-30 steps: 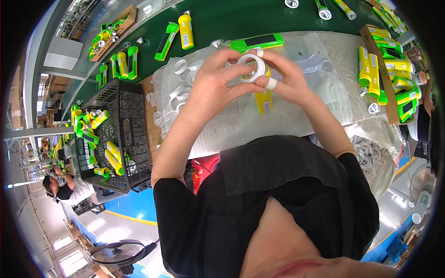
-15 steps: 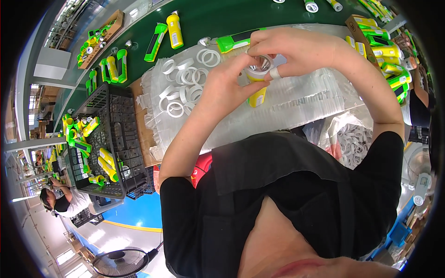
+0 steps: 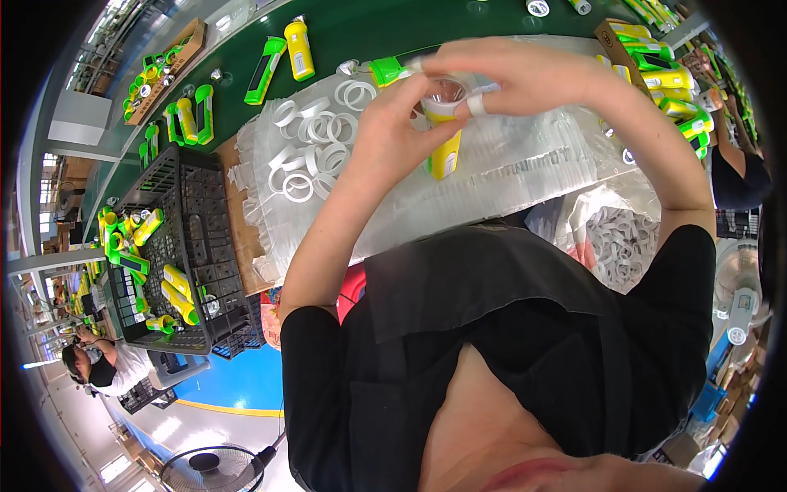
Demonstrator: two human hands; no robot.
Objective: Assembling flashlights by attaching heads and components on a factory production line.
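Observation:
A yellow flashlight (image 3: 445, 157) stands nearly upright over the work surface, its silvery reflector and a white ring (image 3: 443, 107) round its head facing up. Fingers of my left hand (image 3: 395, 135) wrap its side just below the ring. My right hand (image 3: 512, 82) curls over the head from the other side; its thumb, with a white band on it, presses the ring's edge. The right fingertips are blurred and partly hidden behind the head. Several loose white rings (image 3: 297, 188) lie left of my hands. Behind my fingers is a green-and-yellow flashlight (image 3: 385, 71).
Clear plastic sheeting (image 3: 508, 168) covers the cardboard before me on a green table (image 3: 361, 33). Two flashlights (image 3: 300, 51) lie farther back. A black crate (image 3: 215, 238) with flashlights stands left, a carton (image 3: 620, 51) of them right. A bag of white rings (image 3: 619, 246) sits near my right elbow.
The right fingers have shifted over the flashlight's head, now blurred by motion. The view has moved slightly; the left hand keeps its hold on the flashlight.

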